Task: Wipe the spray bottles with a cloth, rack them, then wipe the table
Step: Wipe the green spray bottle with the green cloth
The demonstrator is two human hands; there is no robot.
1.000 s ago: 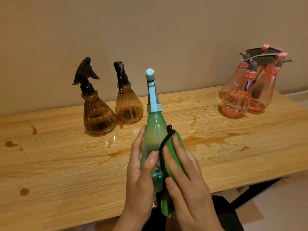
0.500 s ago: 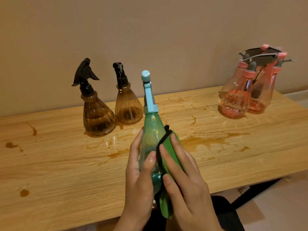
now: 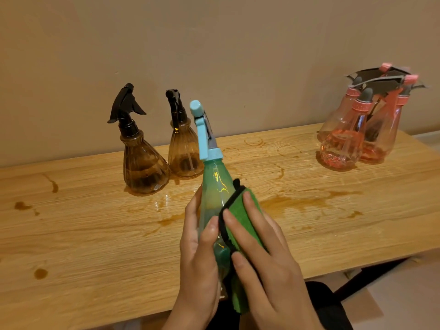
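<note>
My left hand (image 3: 198, 256) grips a green spray bottle (image 3: 215, 186) with a light blue trigger head, held over the table's front edge and tilted left. My right hand (image 3: 264, 260) presses a green cloth (image 3: 240, 215) with a black edge against the bottle's right side. The bottle's lower part is hidden behind my hands and the cloth. Two brown bottles (image 3: 142, 170) (image 3: 183, 151) with black heads stand at the back left. Three pink bottles (image 3: 342, 144) stand together at the back right.
The wooden table (image 3: 95, 234) carries brown spills and ring marks, with a large smear (image 3: 297, 198) right of my hands and drops at the left. A beige wall runs behind the table. A black table leg and floor show at the lower right.
The green bottle has tilted further left, its blue head moving left. My right hand with the cloth has slid slightly down the bottle's side.
</note>
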